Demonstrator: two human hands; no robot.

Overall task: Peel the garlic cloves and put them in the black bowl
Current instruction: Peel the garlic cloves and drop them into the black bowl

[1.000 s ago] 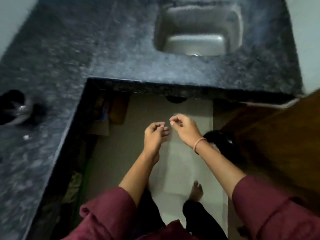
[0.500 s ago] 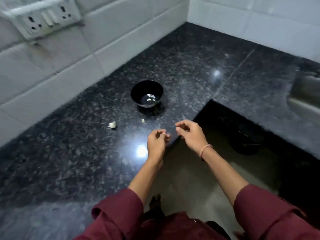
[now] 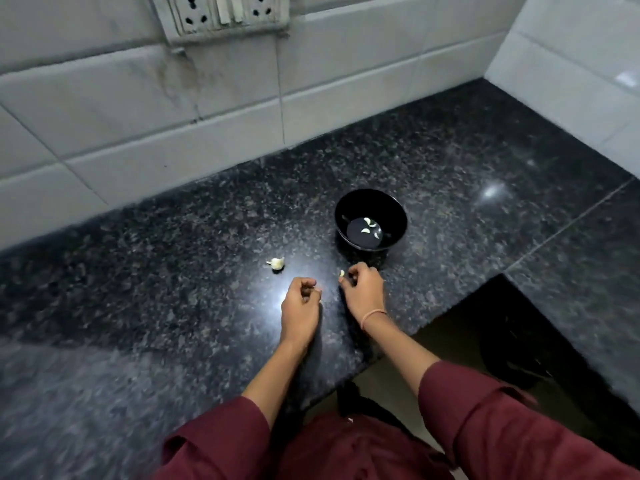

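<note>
Black bowl [image 3: 347,216] stands upright on the dark speckled granite countertop [image 3: 173,271], a little to the 1 o'clock side of the view's centre and clear of the tiled wall [image 3: 207,109]. Inside it, on the bottom, lie a few pale peeled cloves [image 3: 369,226]. From the bowl, at about 8 o'clock, a larger garlic piece [image 3: 277,263] with skin still on rests alone on the counter, touched by neither hand. A small clove [image 3: 341,273] lies at about 7 o'clock from the bowl, right at the fingertips of the right hand [image 3: 363,289]. That hand sits just beside the bowl at its 6 o'clock, knuckles up, fingers curled under; whether it pinches the small clove or only touches it cannot be determined. A thin band [image 3: 373,315] circles its wrist. The left hand [image 3: 300,306] is at 9 o'clock from the right hand, near it but apart, over a bright light reflection on the stone. Its fingers are curled in toward the palm; whether anything is held inside cannot be determined. Both forearms emerge from maroon sleeves [image 3: 221,441] at the 6 o'clock edge of the view. A socket panel [image 3: 221,12] is mounted on the wall at 11 o'clock from the bowl.
</note>
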